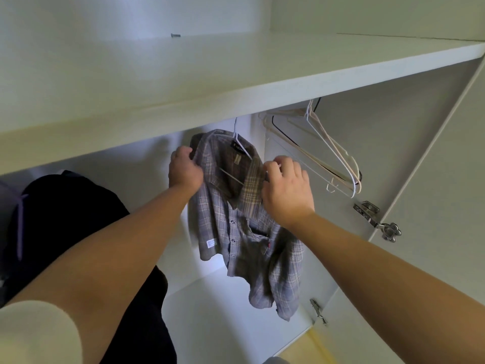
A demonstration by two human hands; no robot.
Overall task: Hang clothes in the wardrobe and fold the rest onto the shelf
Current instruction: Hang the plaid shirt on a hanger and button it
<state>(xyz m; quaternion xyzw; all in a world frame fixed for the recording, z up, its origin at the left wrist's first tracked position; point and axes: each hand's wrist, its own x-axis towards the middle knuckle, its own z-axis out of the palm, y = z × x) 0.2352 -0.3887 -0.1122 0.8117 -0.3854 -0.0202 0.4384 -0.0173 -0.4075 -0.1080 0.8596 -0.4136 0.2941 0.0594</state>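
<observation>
- The hanging step is judged to be in hand: a plaid shirt [244, 232] is seen at the centre of the frame, draped on a white hanger [237, 137].
- The hanger's hook runs up behind the front edge of the shelf [236, 74]. The rail is hidden, so it cannot be told whether the hook is seated.
- The left hand [185, 169] is closed over the shirt's shoulder, left of centre, with the fingers curled into the cloth.
- The right hand [287, 190] is closed on the collar and the other shoulder, right of centre. The cloth appears to be pinched between curled fingers and thumb.
- The shirt hangs crumpled and uneven, with the lower hem bunched toward the lower right.
- Spare hangers [328, 153] are seen bare in the upper right, near the shirt but apart from it.
- A dark garment [65, 219] is seen at the left of the frame, beside the left arm.
- An open door [433, 206] with a metal hinge [375, 214] stands at the right.
- Next, the shoulders would probably need to be squared on the hanger and the collar settled. Both grips could then be let go without the hook being tugged off.
- The front would likely need to be smoothed downward afterwards.
</observation>
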